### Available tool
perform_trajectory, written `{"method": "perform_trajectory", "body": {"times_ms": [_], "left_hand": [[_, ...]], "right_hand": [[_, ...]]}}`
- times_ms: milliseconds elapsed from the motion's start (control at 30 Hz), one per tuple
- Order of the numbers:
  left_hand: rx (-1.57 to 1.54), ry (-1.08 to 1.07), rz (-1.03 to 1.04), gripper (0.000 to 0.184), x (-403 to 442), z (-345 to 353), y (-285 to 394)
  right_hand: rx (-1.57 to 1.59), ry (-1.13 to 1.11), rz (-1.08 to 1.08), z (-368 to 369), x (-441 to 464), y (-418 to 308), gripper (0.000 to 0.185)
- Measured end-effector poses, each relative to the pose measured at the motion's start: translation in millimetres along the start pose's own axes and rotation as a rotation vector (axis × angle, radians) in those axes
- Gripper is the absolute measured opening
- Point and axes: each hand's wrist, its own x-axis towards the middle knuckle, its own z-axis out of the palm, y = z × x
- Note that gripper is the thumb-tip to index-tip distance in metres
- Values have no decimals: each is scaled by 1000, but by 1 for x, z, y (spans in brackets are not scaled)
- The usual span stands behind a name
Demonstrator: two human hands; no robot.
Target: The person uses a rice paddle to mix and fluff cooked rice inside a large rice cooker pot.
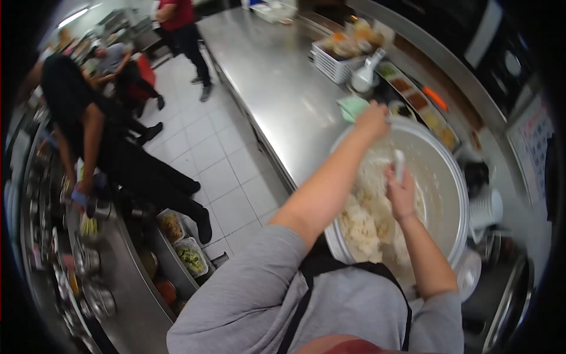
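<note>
A large round metal pot (pixel 454 194) holds cooked white rice (pixel 359 227), heaped toward its near left side. My left hand (pixel 374 120) is closed at the pot's far rim, fingers bent over the edge. Beside those fingers lies a light green cloth (pixel 352 108); whether the hand also pinches it I cannot tell. Inside the pot, my right hand (pixel 401 194) is wrapped round the upright white handle of a rice paddle (pixel 400 162). The paddle's lower end is hidden by the hand and rice.
A steel counter (pixel 265 71) runs away beyond the pot. On it stand a white basket (pixel 339 62), a white ladle (pixel 368 74) and a tray of seasonings (pixel 418 100). At left, a person in black (pixel 112 135) works at another counter; other people stand farther back.
</note>
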Motion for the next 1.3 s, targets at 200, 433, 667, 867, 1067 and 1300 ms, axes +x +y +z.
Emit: {"method": "perform_trajectory", "body": {"times_ms": [200,433,667,867,1067,1300], "left_hand": [[-59,30,-94,27,-4,-6,0],[-34,36,-94,26,-7,-7,3],[-26,23,-80,27,-4,-7,0],[-15,16,-82,28,-6,-2,3],[-13,1,-72,30,-5,-2,3],[0,-33,-69,32,-2,-6,2]], "right_hand": [[246,74,-336,-54,56,-12,26],[426,306,-66,-48,118,37,42],[658,418,26,-79,119,49,49],[724,356,109,-78,114,82,48],[607,-78,347,0,90,70,44],[426,-308,76,13,46,9,38]]}}
